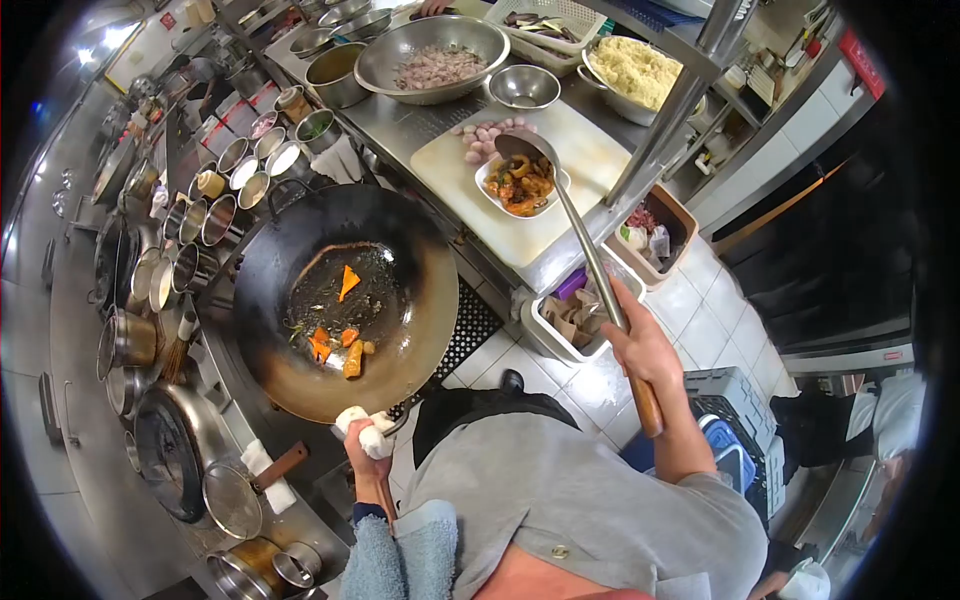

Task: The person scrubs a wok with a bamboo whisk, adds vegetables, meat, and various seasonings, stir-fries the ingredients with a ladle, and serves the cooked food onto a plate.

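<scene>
My left hand [368,470] is closed around a white cloth [368,432] at the near rim of a large wok [415,340]. The wok is tilted, with a few orange and brown food pieces [350,283] and oily residue inside. My right hand [645,345] grips the wooden-ended handle of a long ladle [582,232]. Its bowl is tipped over a small white dish [530,212] filled with sauced food [515,180]. That dish sits on a white cutting board [455,205], close to several peeled shallots [480,142].
Steel bowls, including one of chopped meat-like pieces [440,68] and one of yellow shreds [635,72], line the counter's back. Seasoning pots [220,215] and a strainer [233,500] stand at left. Bins [655,235] and crates [740,420] are on the right floor; other people work nearby.
</scene>
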